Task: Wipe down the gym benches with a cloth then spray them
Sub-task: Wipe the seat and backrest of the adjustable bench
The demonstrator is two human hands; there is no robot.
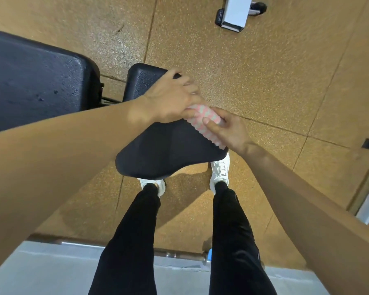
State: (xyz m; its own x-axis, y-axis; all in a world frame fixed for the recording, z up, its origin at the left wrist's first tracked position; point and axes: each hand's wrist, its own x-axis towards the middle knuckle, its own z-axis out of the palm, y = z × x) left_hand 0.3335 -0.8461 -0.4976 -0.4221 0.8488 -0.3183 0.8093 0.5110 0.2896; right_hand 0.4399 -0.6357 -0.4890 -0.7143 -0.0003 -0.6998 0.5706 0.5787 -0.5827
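Note:
A pink-and-white checked cloth [202, 122] lies bunched on the right edge of a black padded bench seat [164, 150]. My left hand [173, 99] grips the cloth's upper end, fingers curled over it. My right hand [226, 128] holds its lower end, thumb pressed on top. A second black pad [143, 81] of the same bench shows just beyond my left hand. No spray bottle is in view.
A larger black padded bench [36, 81] stands at the left. My legs and white shoes [219, 171] are just below the seat on the tan speckled floor. A white machine foot [235, 13] is at the top. A metal bar [179, 253] lies behind my legs.

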